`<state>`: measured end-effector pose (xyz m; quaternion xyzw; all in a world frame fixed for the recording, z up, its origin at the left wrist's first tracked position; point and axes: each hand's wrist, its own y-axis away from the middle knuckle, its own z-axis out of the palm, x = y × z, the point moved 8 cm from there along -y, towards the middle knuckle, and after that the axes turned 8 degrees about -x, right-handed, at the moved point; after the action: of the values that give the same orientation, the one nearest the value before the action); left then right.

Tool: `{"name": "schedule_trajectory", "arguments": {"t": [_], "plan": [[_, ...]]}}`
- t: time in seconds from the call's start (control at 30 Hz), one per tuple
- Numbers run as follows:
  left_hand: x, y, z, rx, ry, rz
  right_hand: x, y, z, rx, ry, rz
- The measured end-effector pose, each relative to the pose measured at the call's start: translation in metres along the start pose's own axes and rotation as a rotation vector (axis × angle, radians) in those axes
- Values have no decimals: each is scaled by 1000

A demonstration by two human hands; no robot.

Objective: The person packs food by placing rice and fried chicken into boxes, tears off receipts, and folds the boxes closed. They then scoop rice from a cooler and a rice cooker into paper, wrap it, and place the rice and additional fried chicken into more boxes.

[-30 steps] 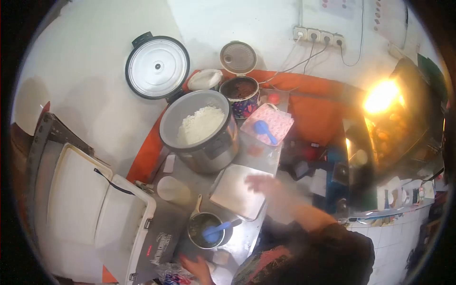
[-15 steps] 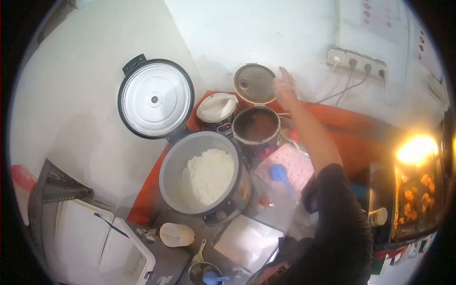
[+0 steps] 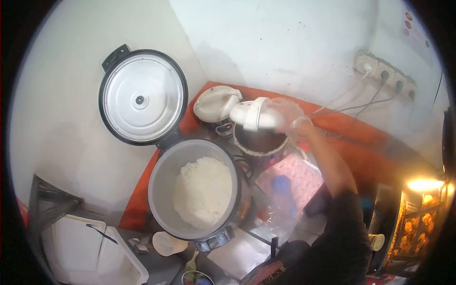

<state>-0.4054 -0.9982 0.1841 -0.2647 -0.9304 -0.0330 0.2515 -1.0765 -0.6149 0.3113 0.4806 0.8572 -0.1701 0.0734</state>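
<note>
My right hand (image 3: 289, 116), in a clear plastic glove, is at the right edge of a white cooker lid (image 3: 254, 114). The hand is blurred, so how its fingers are bent cannot be made out. The lid is tilted partway over a small rice cooker (image 3: 260, 142) with a dark inside. To the left of it stands a second small cooker with its white lid (image 3: 217, 103) down and a red light on its front. In front is a large rice cooker pot (image 3: 159, 190) holding white rice (image 3: 204, 192). My left hand is out of view.
The large cooker's round lid (image 3: 142, 97) stands raised at the left. Pink printed paper (image 3: 304, 178) and a blue scoop (image 3: 282, 185) lie right of the pot. A white box (image 3: 76, 242), a pale cup (image 3: 168, 243) and white sheets (image 3: 232, 254) are nearer. Lit fried food (image 3: 418, 232) stands right.
The small cooker's lid has swung from upright down toward its pot. My right hand has come down and forward with it. The whole view has shifted slightly.
</note>
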Motion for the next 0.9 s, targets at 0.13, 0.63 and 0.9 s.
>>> {"name": "schedule_trajectory", "arguments": {"t": [0.13,0.63,0.9], "plan": [[13,-7,2,50,35,85,-21,36,6,-13,-196,-9],[-13,12,31,-131,88,451,-138,145,96,-514,-541,140],[69,69,22,-823,455,766,-380,476,208,-1089,-1353,-72]]}}
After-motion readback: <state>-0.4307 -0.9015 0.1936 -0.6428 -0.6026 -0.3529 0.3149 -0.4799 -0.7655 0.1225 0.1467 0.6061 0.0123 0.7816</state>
